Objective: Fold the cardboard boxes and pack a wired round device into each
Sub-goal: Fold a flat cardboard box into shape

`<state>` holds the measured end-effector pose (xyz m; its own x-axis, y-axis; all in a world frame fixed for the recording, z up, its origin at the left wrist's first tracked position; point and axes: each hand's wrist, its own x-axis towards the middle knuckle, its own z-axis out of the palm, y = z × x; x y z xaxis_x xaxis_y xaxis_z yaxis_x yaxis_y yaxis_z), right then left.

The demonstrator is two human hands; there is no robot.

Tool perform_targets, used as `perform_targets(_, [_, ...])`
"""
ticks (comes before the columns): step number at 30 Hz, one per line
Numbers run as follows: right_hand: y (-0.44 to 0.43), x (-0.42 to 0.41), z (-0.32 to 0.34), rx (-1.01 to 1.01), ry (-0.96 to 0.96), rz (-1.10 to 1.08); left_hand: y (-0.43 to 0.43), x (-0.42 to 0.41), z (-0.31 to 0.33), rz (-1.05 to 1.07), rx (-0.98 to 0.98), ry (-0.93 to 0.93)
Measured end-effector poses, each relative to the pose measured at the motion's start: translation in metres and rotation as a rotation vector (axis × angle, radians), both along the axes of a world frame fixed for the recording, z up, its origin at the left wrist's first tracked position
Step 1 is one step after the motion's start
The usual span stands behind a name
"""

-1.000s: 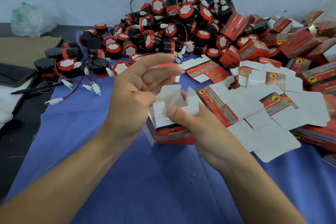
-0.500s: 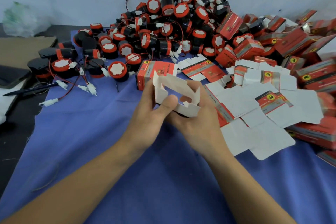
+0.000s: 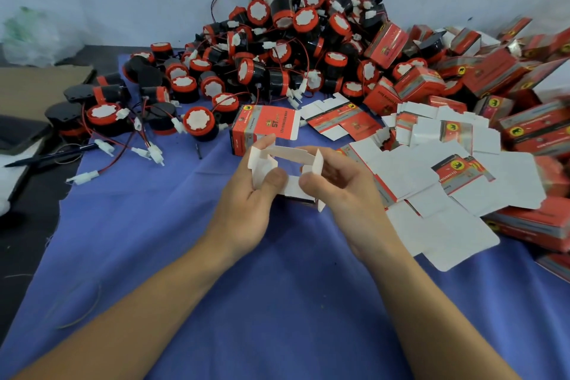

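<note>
Centrally, at mid-frame: one half-folded box [image 3: 293,152], white inner faces showing and flaps standing open, held above the blue cloth [image 3: 277,302]. The left hand [image 3: 243,213] grips its left end, thumb pressed on a flap and fingers curled behind. The right hand [image 3: 345,194] pinches its right end between the thumb and curled fingers. Just beyond it, one assembled red box [image 3: 262,125] lies on the cloth, lettered "ST" in yellow; the rest of its print is too blurred to read. Upper centre: a heap of wired round devices [image 3: 277,40], black bodies with red rims and white faces, trailing red wires with white plugs. Right of centre: a spread of flat box blanks [image 3: 431,170], mostly white side up, some showing red panels with a yellow round emblem bearing a black animal figure. Upper right: a stack of closed red boxes [image 3: 493,71] with the same emblem. Left edge: a dark pen [image 3: 46,157]; above it, a brown cardboard sheet [image 3: 37,86].
</note>
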<state>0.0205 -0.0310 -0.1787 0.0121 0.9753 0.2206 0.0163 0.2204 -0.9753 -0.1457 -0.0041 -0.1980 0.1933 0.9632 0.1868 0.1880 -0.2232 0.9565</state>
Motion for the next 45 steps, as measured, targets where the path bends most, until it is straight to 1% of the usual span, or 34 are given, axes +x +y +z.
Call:
perform_targets(3, [0.003, 0.007, -0.001, -0.068, 0.075, 0.138, 0.001, -0.004, 0.001, -0.016, 0.042, 0.08])
perform_targets(6, [0.003, 0.013, -0.002, -0.12, 0.172, 0.228, -0.001, -0.004, 0.002, -0.033, 0.082, 0.122])
perform_targets(9, [0.003, 0.022, -0.004, -0.138, 0.204, 0.348, -0.005, 0.001, 0.003, -0.052, 0.152, 0.175])
perform_targets(11, [0.003, 0.027, -0.002, -0.155, 0.292, 0.368, -0.007, 0.002, 0.002, -0.069, 0.185, 0.195])
perform_targets(12, [0.003, 0.028, -0.001, -0.16, 0.308, 0.347, -0.008, 0.002, 0.002, -0.081, 0.199, 0.211])
perform_targets(13, [0.003, 0.027, 0.0, -0.153, 0.278, 0.309, -0.009, 0.002, 0.002, -0.095, 0.204, 0.231])
perform_targets(18, [0.001, 0.013, 0.0, -0.04, 0.022, 0.123, -0.013, 0.0, 0.004, -0.118, 0.212, 0.265])
perform_targets(19, [0.001, 0.011, 0.0, -0.026, 0.003, 0.078, -0.015, -0.001, 0.004, -0.14, 0.214, 0.268])
perform_targets(22, [0.001, 0.011, 0.0, -0.015, 0.059, -0.012, -0.008, 0.003, 0.008, -0.184, 0.219, 0.249])
perform_targets(23, [0.002, 0.013, 0.001, -0.027, 0.074, -0.015, -0.001, 0.006, 0.012, -0.181, 0.166, 0.207])
perform_targets(24, [0.002, 0.013, 0.002, -0.047, 0.083, -0.013, 0.005, 0.007, 0.014, -0.176, 0.076, 0.134])
perform_targets(25, [0.003, 0.015, 0.001, -0.069, 0.087, -0.016, 0.008, 0.007, 0.014, -0.161, 0.028, 0.061])
perform_targets(26, [0.004, 0.016, 0.001, -0.096, 0.096, -0.022, 0.004, 0.007, 0.016, -0.155, 0.044, 0.006])
perform_targets(28, [0.005, 0.016, 0.0, -0.153, 0.153, 0.006, -0.006, 0.004, 0.015, -0.148, 0.068, -0.039])
perform_targets(30, [0.004, 0.012, -0.002, -0.2, 0.21, 0.074, -0.01, 0.003, 0.01, -0.113, 0.022, -0.099])
perform_targets(33, [0.002, 0.005, -0.002, -0.252, 0.266, 0.122, -0.003, 0.005, 0.008, -0.022, 0.004, -0.165])
perform_targets(35, [0.003, 0.004, -0.001, -0.283, 0.309, 0.156, 0.0, 0.004, 0.007, 0.037, -0.01, -0.264])
perform_targets(37, [0.005, 0.007, -0.001, -0.313, 0.35, 0.169, 0.001, 0.001, 0.01, 0.081, -0.081, -0.346])
perform_targets(39, [0.007, 0.013, -0.002, -0.308, 0.371, 0.212, 0.004, 0.001, 0.012, 0.073, -0.115, -0.375])
perform_targets(42, [0.008, 0.018, -0.002, -0.312, 0.39, 0.273, 0.005, -0.001, 0.013, 0.011, -0.097, -0.368])
perform_targets(45, [0.007, 0.017, -0.001, -0.286, 0.319, 0.237, 0.006, -0.007, 0.013, -0.08, -0.077, -0.366])
